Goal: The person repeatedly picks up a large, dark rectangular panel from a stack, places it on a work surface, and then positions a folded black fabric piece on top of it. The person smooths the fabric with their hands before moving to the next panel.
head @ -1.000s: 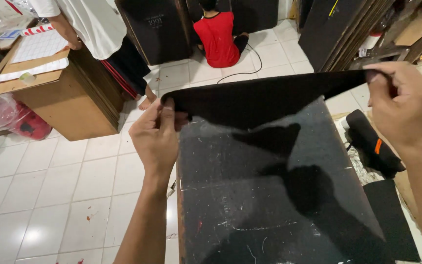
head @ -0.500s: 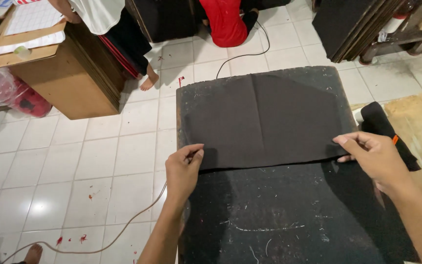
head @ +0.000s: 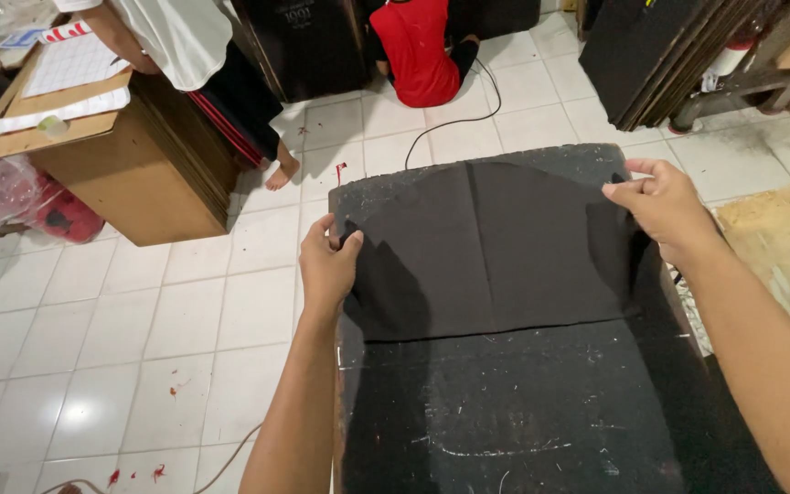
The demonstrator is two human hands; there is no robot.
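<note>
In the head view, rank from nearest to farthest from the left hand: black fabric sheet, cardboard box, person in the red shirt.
1. Black fabric sheet: pinched by the left hand.
2. Cardboard box: upper left, on the floor.
3. Person in the red shirt: top centre, crouched.

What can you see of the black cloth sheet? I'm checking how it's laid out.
The black cloth sheet looks thin, matte and fabric-like, with a faint vertical crease. It lies spread over the far half of a scuffed black board, its near edge straight. The left hand pinches its left edge; the right hand pinches its far right corner.
</note>
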